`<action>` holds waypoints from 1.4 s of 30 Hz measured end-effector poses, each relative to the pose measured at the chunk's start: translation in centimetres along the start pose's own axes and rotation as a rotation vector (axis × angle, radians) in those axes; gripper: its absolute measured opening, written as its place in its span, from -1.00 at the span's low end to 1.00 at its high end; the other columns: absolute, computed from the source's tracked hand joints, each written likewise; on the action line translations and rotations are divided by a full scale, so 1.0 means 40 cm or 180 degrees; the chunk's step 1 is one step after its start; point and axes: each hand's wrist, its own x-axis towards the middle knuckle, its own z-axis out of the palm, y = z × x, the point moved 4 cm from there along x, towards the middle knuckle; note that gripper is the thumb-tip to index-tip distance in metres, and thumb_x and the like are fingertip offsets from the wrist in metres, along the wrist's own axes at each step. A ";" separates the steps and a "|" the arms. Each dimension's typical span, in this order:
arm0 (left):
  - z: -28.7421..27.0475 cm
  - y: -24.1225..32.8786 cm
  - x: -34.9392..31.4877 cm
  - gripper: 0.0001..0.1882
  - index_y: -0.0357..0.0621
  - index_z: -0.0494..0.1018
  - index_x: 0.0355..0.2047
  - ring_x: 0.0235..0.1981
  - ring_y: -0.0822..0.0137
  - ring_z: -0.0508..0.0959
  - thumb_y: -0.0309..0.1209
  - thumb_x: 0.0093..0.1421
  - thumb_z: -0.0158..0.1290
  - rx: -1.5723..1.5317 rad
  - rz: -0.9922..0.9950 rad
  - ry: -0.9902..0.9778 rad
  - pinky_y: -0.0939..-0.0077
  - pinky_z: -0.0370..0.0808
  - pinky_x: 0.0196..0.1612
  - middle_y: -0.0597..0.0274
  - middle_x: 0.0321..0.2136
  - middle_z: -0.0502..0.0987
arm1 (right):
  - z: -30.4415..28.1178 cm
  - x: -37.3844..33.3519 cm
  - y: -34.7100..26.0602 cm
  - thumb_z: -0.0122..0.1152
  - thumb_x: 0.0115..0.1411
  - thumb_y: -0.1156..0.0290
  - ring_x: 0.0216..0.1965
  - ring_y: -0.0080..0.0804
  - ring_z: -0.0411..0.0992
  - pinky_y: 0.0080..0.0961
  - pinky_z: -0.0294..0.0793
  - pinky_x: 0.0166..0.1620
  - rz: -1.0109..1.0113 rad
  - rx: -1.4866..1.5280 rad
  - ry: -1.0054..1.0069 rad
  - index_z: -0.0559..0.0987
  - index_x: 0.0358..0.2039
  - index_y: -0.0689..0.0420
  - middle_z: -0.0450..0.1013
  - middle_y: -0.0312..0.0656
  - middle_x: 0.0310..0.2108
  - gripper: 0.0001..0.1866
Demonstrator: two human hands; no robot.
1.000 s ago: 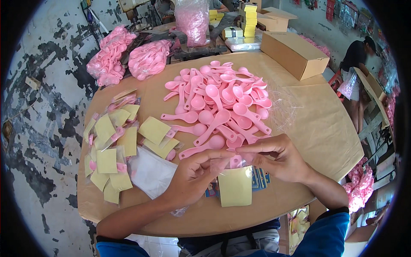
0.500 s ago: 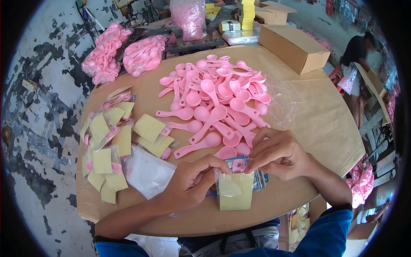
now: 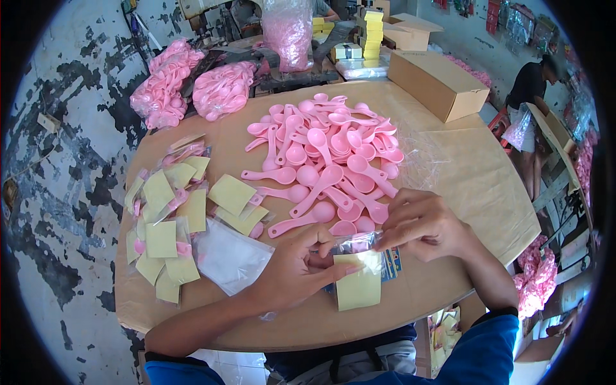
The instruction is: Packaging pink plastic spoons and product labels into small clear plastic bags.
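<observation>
A clear plastic bag with a yellow card [image 3: 357, 292] and a bit of pink spoon showing at its top lies near the table's front edge. My left hand [image 3: 296, 262] grips its left side, thumb across the card and fingers curled. At the bag's upper right corner my right hand [image 3: 425, 226] is closed in a pinch on the plastic. Blue printed cards [image 3: 390, 264] peek out from beneath the bag. Just beyond my hands lies a heap of pink spoons [image 3: 330, 176]. Left of my left hand rests a stack of clear empty bags [image 3: 231, 256].
Packed bags with yellow cards [image 3: 160, 240] pile up on the left of the brown-covered table [image 3: 475, 186]. Bagged pink spoons [image 3: 224, 90] sit at the far left edge, a cardboard box [image 3: 439, 83] at the far right. Another person [image 3: 529, 90] is off to the right.
My left thumb has moved down from the bag's top edge onto the card. My right hand stays at the bag's upper right corner. The view has shifted slightly.
</observation>
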 end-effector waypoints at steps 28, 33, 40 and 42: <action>0.041 0.058 -0.063 -0.55 -0.23 0.16 -0.69 -0.73 0.31 0.26 -0.32 0.20 0.12 0.0420 0.1691 -0.1110 0.41 0.20 -0.61 0.23 -0.76 0.18 | 0.302 0.397 -0.018 0.32 0.14 0.18 -0.48 -0.50 0.49 -0.49 0.46 -0.37 0.1863 0.0647 -0.1997 0.59 -0.31 0.28 0.51 -0.07 -0.51 -0.64; 0.035 0.064 -0.067 -0.56 -0.22 0.17 -0.71 -0.74 0.29 0.26 -0.35 0.16 0.13 0.0363 0.1773 -0.1162 0.41 0.20 -0.62 0.22 -0.76 0.20 | 0.295 0.357 -0.009 0.26 0.19 0.29 -0.53 -0.56 0.44 -0.55 0.42 -0.42 0.1425 0.1048 -0.1341 0.59 -0.29 0.29 0.50 -0.11 -0.54 -0.73; -0.006 0.078 -0.054 -0.58 -0.21 0.25 -0.74 -0.76 0.38 0.26 -0.32 0.12 0.18 0.0431 0.1525 -0.0951 0.43 0.16 -0.65 0.26 -0.78 0.24 | 0.153 0.280 0.008 0.14 0.30 0.36 -0.50 -0.74 0.34 -0.64 0.32 -0.45 0.1897 0.1421 0.0399 0.56 -0.22 0.25 0.44 -0.38 -0.51 -0.80; -0.012 0.089 -0.054 -0.59 -0.21 0.27 -0.73 -0.76 0.41 0.25 -0.32 0.10 0.20 0.0351 0.1508 -0.0825 0.44 0.16 -0.65 0.27 -0.78 0.24 | 0.089 0.261 0.018 0.12 0.31 0.34 -0.50 -0.76 0.30 -0.66 0.29 -0.45 0.1861 0.1269 0.0412 0.54 -0.24 0.23 0.39 -0.43 -0.51 -0.80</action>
